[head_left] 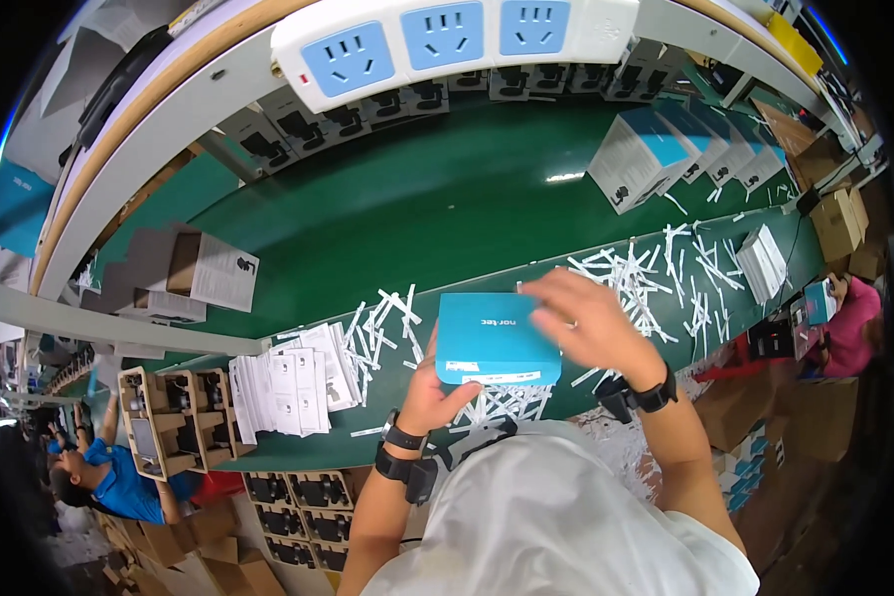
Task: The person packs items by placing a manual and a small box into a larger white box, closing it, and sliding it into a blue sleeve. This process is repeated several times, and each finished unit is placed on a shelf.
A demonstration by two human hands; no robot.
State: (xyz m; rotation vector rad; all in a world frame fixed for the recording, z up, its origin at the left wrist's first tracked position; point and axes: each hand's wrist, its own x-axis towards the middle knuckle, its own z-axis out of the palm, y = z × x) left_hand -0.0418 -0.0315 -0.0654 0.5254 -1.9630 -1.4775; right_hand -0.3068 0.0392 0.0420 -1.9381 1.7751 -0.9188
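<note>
Fingers [459, 398] on box [489, 340] amid strips [630, 288]

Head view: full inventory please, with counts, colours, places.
Held box: one, teal, centre
Worktop: two strips, green, middle
Paper strips: many, white, near side
Leaflets: several, white, left
Paper stack: one, white, right
Standing cartons: about four, white and teal, upper right
Printed cartons: many, greyish, back and left
Trays: several, tan, left and below
Socket strip: one, white and blue, top
Cardboard boxes: several, brown, lower sides
Co-workers: at least two, blue and pink tops, either side
Wristbands: several, black, both wrists
Left hand: one, bare, holding box
Right hand: one, bare, at box
</note>
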